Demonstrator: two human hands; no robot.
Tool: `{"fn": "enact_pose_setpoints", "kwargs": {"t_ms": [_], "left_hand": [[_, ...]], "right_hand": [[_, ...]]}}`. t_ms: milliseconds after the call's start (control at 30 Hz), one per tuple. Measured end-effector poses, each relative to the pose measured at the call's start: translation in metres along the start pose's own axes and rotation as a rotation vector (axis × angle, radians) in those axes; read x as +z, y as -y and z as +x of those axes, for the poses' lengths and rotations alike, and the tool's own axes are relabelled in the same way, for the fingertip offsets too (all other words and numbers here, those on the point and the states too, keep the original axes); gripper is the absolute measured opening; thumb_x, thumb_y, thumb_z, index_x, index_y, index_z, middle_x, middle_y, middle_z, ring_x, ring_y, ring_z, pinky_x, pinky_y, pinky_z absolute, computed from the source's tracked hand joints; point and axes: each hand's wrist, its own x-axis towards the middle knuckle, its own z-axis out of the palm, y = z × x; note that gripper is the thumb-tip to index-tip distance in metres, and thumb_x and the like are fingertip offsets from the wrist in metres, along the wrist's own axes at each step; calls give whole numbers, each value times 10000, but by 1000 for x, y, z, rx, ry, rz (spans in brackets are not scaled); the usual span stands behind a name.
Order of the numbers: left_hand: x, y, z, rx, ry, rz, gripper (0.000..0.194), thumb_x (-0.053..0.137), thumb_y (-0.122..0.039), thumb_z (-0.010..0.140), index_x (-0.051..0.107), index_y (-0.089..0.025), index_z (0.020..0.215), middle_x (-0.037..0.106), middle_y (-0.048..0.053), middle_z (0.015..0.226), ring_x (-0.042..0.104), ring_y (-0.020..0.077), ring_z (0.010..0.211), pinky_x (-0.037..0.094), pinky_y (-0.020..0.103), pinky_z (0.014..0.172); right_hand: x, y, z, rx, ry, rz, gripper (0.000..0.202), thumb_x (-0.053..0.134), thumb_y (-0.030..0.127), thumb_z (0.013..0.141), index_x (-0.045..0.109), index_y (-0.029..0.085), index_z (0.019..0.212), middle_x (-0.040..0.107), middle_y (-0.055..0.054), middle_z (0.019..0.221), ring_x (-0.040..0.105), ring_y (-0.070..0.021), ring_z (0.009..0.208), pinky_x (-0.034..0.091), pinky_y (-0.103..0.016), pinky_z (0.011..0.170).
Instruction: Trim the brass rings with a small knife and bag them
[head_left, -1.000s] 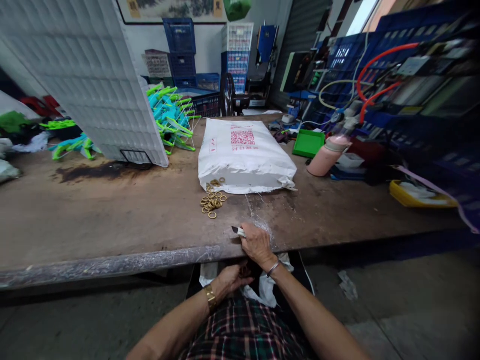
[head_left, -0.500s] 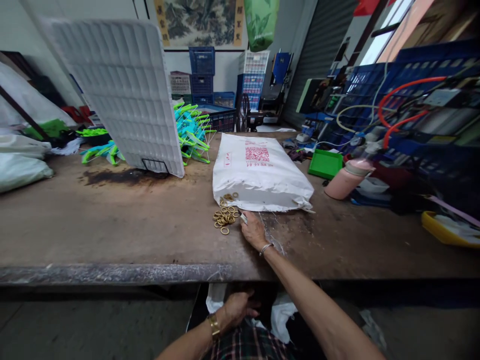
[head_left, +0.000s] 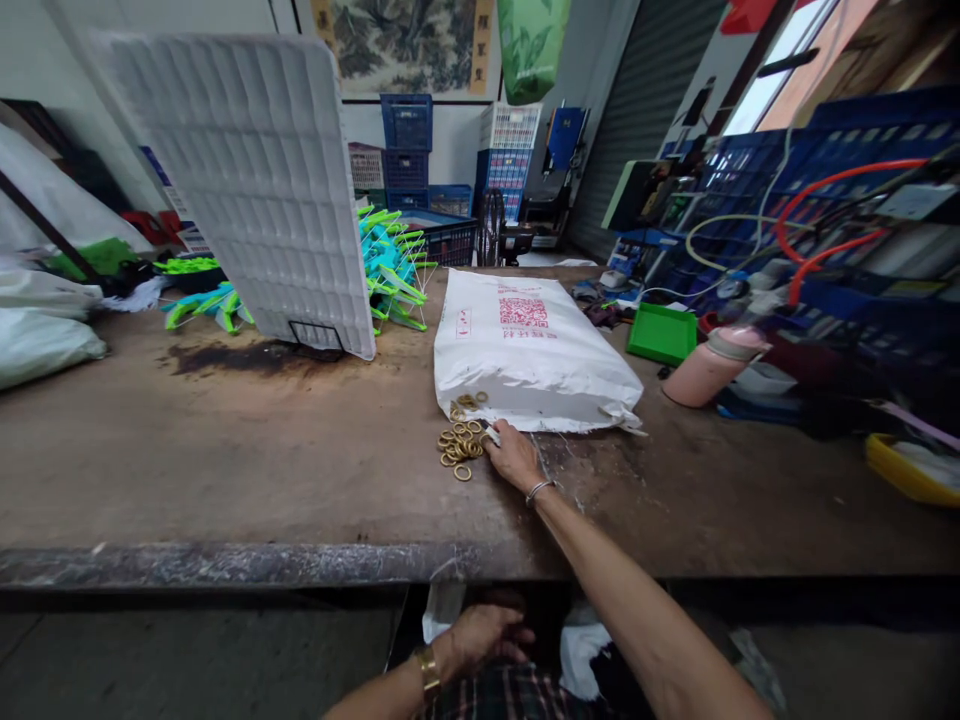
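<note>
My right hand [head_left: 516,457], with a bracelet at the wrist, reaches over the table to the near edge of a white woven sack [head_left: 540,350] with red print. Its fingers are closed on a small white tool with a dark tip [head_left: 491,432], whose exact kind I cannot make out. The tip is close beside a pile of brass-coloured rings [head_left: 463,443]; a few more rings lie on the sack's front edge. Below the table edge, my left hand [head_left: 480,635] rests over my lap, fingers loosely bent and apart, with no held thing visible.
A white ribbed panel [head_left: 247,190] stands upright on the wooden table [head_left: 225,470], with green and turquoise pieces [head_left: 394,270] behind it. To the right are a green tray [head_left: 662,333], a pink bottle [head_left: 709,370], a yellow tray [head_left: 904,475] and orange hoses [head_left: 787,225].
The view has shifted slightly, so the table contents sit a little lower and further right. My right hand stays beside the rings with the small tool; my left hand stays over my lap.
</note>
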Motion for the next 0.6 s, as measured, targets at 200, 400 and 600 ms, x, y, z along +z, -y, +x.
{"fn": "enact_pose_setpoints", "kwargs": {"t_ms": [200, 400, 600], "left_hand": [[4, -31, -45, 108, 44, 542, 330, 619, -307, 665, 659, -179, 967, 666, 16, 770, 585, 177, 745, 419, 308, 755], [15, -39, -77, 232, 24, 656, 322, 574, -342, 714, 662, -171, 973, 647, 28, 810, 568, 159, 742, 433, 274, 713], [40, -52, -109, 454, -256, 383, 345, 530, -464, 749, 562, -152, 892, 543, -16, 624, 488, 98, 495, 379, 198, 431]], "right_hand": [[4, -5, -33, -86, -66, 14, 175, 405, 257, 853, 519, 189, 967, 644, -44, 838, 570, -153, 694, 279, -257, 581], [1, -11, -85, -74, -138, 367, 198, 381, 311, 837, 504, 180, 922, 579, -13, 719, 526, -149, 643, 332, -243, 600], [-13, -6, -142, -87, -62, 714, 190, 390, 363, 834, 469, 191, 833, 521, 15, 705, 484, -119, 623, 377, -227, 619]]}}
